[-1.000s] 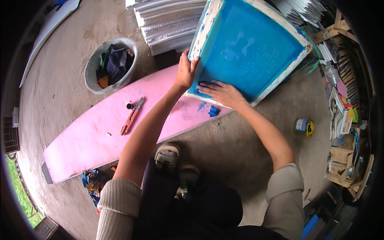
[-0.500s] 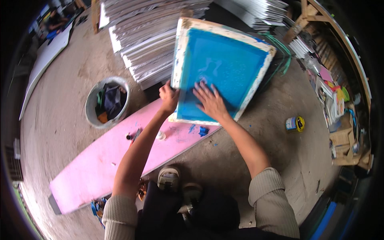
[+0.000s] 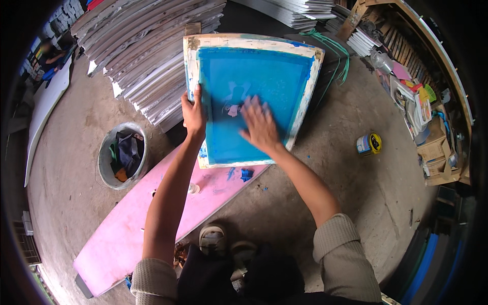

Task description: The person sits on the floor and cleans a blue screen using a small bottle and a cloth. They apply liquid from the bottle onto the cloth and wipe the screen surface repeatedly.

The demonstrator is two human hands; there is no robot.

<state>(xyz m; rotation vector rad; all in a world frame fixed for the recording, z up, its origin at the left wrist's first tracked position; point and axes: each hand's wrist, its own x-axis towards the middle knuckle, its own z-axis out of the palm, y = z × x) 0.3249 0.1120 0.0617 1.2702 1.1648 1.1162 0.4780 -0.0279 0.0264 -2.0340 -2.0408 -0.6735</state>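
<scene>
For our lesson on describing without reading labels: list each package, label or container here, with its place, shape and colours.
Tin: on the floor right of the right hand, small, round, blue and white side, yellow and black lid.
Cardboard box: far right by the shelves, brown.
Bucket: left of the pink board, round, grey, holding rags.

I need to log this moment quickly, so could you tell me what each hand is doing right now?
Left hand: closed, gripping the left edge of the blue screen frame.
Right hand: open, fingers spread flat on the frame's blue mesh.

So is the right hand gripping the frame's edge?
No, the right hand lies flat on the blue mesh inside the screen frame; only the left hand grips its edge.
</scene>
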